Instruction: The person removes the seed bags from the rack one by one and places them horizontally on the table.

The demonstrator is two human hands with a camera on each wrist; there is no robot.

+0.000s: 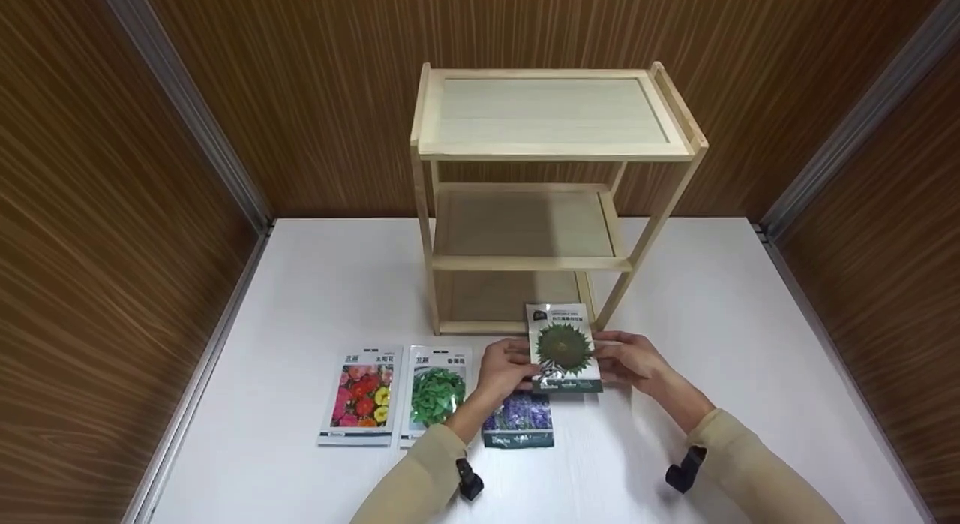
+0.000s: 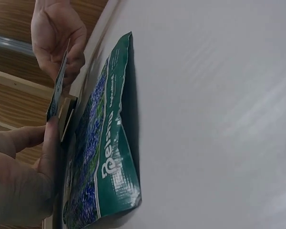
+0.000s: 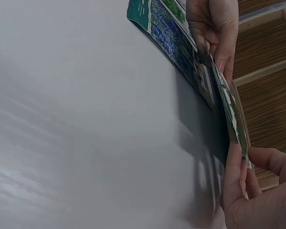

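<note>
Together, both hands pinch one sunflower seed packet.
Left hand grips its left edge, right hand its right, above the desk.

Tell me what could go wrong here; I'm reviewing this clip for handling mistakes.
The sunflower packet is pinched only at its side edges by the left hand and right hand, so it may bend or slip. It is held just above the lavender packet, so lowering it could nudge that one. The wooden shelf stands just behind; a forward push might catch its front rail.
</note>
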